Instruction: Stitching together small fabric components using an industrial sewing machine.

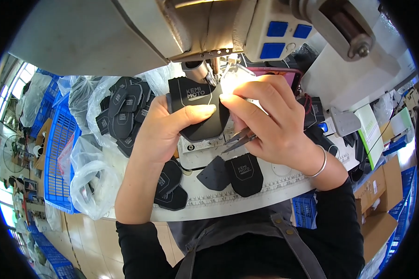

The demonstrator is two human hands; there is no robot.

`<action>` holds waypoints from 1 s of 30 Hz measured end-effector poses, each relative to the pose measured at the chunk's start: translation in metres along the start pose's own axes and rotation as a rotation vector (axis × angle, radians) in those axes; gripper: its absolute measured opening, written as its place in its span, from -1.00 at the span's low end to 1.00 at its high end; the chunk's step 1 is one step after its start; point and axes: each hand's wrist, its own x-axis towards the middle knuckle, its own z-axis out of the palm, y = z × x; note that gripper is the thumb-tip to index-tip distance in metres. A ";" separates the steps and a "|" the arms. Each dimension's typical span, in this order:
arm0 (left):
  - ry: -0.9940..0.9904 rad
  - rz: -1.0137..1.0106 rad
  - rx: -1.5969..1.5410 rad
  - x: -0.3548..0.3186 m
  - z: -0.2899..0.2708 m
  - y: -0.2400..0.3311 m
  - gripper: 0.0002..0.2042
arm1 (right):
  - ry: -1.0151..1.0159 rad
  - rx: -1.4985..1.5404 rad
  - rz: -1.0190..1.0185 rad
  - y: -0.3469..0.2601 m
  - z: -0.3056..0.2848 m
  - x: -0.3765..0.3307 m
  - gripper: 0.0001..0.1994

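Observation:
My left hand (pixel 165 123) grips a black shield-shaped fabric patch (pixel 205 130) with pale stitching and light lettering, thumb on top. It is held up just in front of the sewing machine's needle area (pixel 215 76). At the patch's right edge, the thumb and fingertips of my right hand (pixel 270 109) are pinched together; whether they hold a thread there I cannot make out. Tucked in that same hand is a pair of dark pointed thread snips (pixel 239 140), tips toward the lower left. Below lie another lettered patch (pixel 246 176) and a plain dark grey piece (pixel 215 174).
Many dark patches (pixel 123 111) are heaped in clear plastic at the left, beside a blue crate (pixel 58 158). More patches (pixel 171 197) lie by my left forearm. A ruler strip (pixel 209 202) follows the table's front edge. A phone (pixel 288 76) stands behind my right hand.

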 end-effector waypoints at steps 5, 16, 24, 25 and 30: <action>0.003 0.020 0.010 0.002 -0.003 -0.001 -0.80 | 0.011 -0.016 -0.008 0.000 0.002 0.000 -0.67; -0.001 0.021 0.029 0.004 -0.001 0.002 -0.78 | -0.105 0.087 0.141 -0.008 -0.006 0.002 -0.64; -0.010 0.037 -0.031 0.007 -0.003 0.002 -0.79 | -0.099 0.069 0.148 -0.006 -0.003 0.002 -0.64; -0.026 0.028 -0.046 0.008 -0.003 0.002 -0.79 | -0.089 0.084 0.142 -0.005 -0.003 0.002 -0.65; -0.020 0.028 -0.028 0.009 -0.004 0.002 -0.79 | -0.042 0.068 0.032 0.005 0.002 -0.001 -0.57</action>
